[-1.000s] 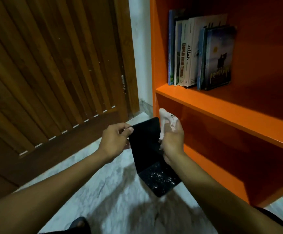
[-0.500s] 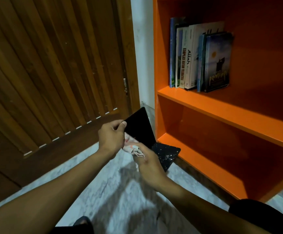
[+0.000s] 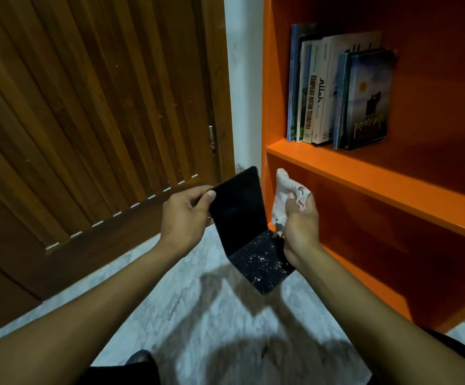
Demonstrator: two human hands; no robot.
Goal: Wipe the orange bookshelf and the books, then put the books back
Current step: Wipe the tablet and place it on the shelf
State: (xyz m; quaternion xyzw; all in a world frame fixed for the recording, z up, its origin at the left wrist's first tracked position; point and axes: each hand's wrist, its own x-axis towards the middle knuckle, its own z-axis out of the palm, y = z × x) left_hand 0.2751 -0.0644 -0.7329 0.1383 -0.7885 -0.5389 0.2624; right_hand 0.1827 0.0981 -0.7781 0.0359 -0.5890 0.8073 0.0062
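Pinching the open black book (image 3: 239, 215) by its upper cover, my left hand (image 3: 184, 218) holds it before the orange bookshelf (image 3: 364, 173). My right hand (image 3: 300, 226) grips a crumpled white cloth (image 3: 284, 195) beside its edge.

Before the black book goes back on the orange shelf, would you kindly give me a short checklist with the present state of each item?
1. Left hand grips the black book at its top corner: ok.
2. Right hand holds the white cloth: ok.
3. Book's lower cover free of specks: not ok, white flecks show.
4. Space on the orange shelf beside the standing books: ok, bare board to their right.
5. Standing books upright: ok.
6. Shelf board already wiped: cannot tell.
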